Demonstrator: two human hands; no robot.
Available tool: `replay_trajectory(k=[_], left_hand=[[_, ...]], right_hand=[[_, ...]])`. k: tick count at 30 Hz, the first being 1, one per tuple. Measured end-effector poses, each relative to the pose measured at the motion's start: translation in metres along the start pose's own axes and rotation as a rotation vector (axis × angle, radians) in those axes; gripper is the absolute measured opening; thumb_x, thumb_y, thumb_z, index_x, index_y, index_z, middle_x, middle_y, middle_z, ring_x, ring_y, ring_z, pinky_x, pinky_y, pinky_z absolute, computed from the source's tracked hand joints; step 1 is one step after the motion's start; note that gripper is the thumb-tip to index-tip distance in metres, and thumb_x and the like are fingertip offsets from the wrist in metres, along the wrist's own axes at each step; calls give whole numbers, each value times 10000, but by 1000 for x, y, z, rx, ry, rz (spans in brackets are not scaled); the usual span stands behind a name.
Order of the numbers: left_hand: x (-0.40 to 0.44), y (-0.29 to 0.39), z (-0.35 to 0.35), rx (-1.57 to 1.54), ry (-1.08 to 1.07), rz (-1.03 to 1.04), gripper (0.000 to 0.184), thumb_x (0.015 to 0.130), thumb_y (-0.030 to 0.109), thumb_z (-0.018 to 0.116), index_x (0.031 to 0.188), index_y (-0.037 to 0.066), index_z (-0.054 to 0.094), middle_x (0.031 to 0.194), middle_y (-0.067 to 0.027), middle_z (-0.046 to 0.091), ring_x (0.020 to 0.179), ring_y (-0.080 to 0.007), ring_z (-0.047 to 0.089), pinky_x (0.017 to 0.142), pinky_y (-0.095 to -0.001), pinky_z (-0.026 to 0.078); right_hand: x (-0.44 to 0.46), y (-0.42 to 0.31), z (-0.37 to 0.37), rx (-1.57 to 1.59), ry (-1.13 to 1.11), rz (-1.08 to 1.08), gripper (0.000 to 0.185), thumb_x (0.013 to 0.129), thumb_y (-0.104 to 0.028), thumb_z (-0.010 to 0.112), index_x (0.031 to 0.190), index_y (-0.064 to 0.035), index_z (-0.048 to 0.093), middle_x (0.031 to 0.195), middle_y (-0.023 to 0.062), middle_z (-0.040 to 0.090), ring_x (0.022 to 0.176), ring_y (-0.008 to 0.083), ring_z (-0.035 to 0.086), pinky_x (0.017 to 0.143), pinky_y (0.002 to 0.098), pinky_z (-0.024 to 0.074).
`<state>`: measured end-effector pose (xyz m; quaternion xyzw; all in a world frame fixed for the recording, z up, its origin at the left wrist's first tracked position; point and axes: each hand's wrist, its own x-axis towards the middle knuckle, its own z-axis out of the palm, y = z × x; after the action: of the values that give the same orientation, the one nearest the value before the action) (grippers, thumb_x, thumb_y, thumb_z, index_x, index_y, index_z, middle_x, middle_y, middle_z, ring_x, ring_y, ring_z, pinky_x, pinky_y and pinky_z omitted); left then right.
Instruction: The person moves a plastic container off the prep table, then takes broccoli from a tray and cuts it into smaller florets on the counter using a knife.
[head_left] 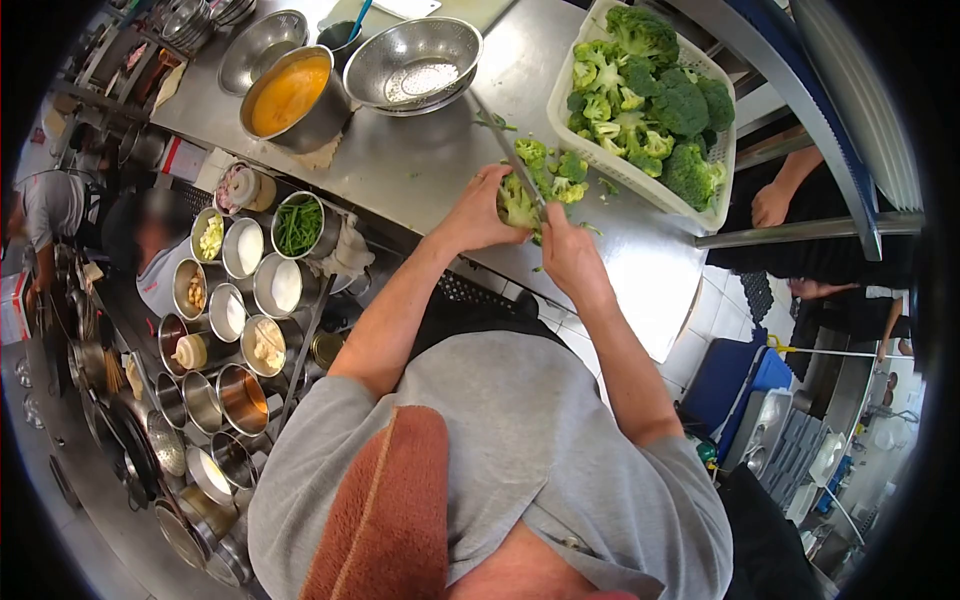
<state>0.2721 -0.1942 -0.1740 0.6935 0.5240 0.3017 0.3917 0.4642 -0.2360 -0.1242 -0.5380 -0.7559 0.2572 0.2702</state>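
Near the front edge of the steel counter (430,175), my left hand (478,212) is wrapped round a broccoli head (517,204). My right hand (572,255) is closed on the handle of a long knife (508,145), whose blade points away from me and lies against the right side of that broccoli. Cut florets (567,180) lie on the counter just beyond and to the right of the blade, with small green scraps around them. A white basket (648,190) full of broccoli stands at the upper right.
A metal colander (412,62) and a pot of orange liquid (290,95) stand at the back left. Several metal containers of ingredients, one with cut green vegetables (298,226), are at left. Other people are at both sides; one person's hand (771,204) is beyond the basket.
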Motion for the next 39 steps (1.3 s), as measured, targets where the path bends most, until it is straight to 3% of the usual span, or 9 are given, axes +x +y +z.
replay_trajectory(k=[10, 13, 16, 18, 22, 25, 31, 33, 39], left_hand=[[-9, -5, 2, 22, 81, -58, 1100, 577, 338, 908, 1433, -40, 329, 1394, -256, 416, 1314, -346, 437, 1115, -415, 367], [-5, -10, 7, -205, 63, -194, 1113, 563, 327, 906, 1426, -65, 322, 1372, -259, 441, 1299, -347, 455, 1111, -395, 370], [2, -15, 10, -439, 29, -178, 1142, 561, 301, 909, 1456, -43, 288, 1407, -243, 412, 1335, -334, 419, 1118, -390, 360], [6, -14, 0, -96, 6, 82, 1145, 595, 248, 906, 1504, 5, 254, 1398, -187, 473, 1309, -297, 463, 1119, -375, 356], [16, -14, -21, -246, -209, -68, 1158, 560, 289, 913, 1495, 33, 280, 1447, -215, 397, 1344, -327, 416, 1109, -387, 373], [14, -19, -24, -374, -138, -112, 1167, 574, 323, 918, 1507, 51, 273, 1442, -216, 416, 1331, -340, 435, 1112, -392, 370], [-10, -31, -18, -13, 158, -251, 1112, 653, 368, 924, 1447, -66, 277, 1342, -210, 505, 1236, -287, 524, 1061, -369, 415], [-12, -33, -16, -381, 232, -299, 1055, 682, 369, 914, 1377, -123, 292, 1280, -228, 525, 1171, -274, 561, 1016, -348, 454], [-11, -25, -16, -420, 231, -319, 1018, 696, 378, 910, 1347, -121, 309, 1255, -229, 525, 1148, -257, 564, 989, -337, 473]], right_hand=[[10, 15, -32, -21, 135, 204, 146, 978, -84, 506, 1114, -44, 469, 723, 312, 606, 723, 526, 594, 579, 603, 421], [-5, 22, -19, 0, 112, 207, 180, 975, -86, 523, 1139, -41, 464, 732, 297, 615, 722, 521, 601, 579, 584, 419], [-17, 21, 1, 156, 96, 146, 192, 973, -77, 524, 1148, -25, 466, 737, 288, 615, 732, 505, 607, 605, 552, 431], [-19, 18, 3, 133, 84, 122, 188, 971, -67, 525, 1144, -18, 468, 733, 288, 613, 725, 505, 606, 600, 554, 427], [-15, 20, 6, 51, 68, 91, 173, 964, -41, 530, 1122, -6, 470, 725, 287, 609, 704, 495, 609, 579, 552, 421], [-20, 18, 9, 117, 98, 121, 169, 967, -48, 530, 1119, -11, 468, 729, 286, 610, 697, 492, 613, 573, 547, 424], [-13, 1, 16, 209, 74, 169, 173, 971, -61, 531, 1124, -17, 463, 762, 285, 622, 713, 495, 617, 583, 549, 437], [-6, -5, 22, 206, 72, 166, 170, 969, -60, 532, 1119, -17, 462, 772, 287, 625, 722, 499, 615, 590, 555, 439], [9, -5, 47, 203, 68, 41, 200, 962, -45, 525, 1149, -7, 466, 766, 299, 617, 734, 515, 597, 610, 581, 435]])
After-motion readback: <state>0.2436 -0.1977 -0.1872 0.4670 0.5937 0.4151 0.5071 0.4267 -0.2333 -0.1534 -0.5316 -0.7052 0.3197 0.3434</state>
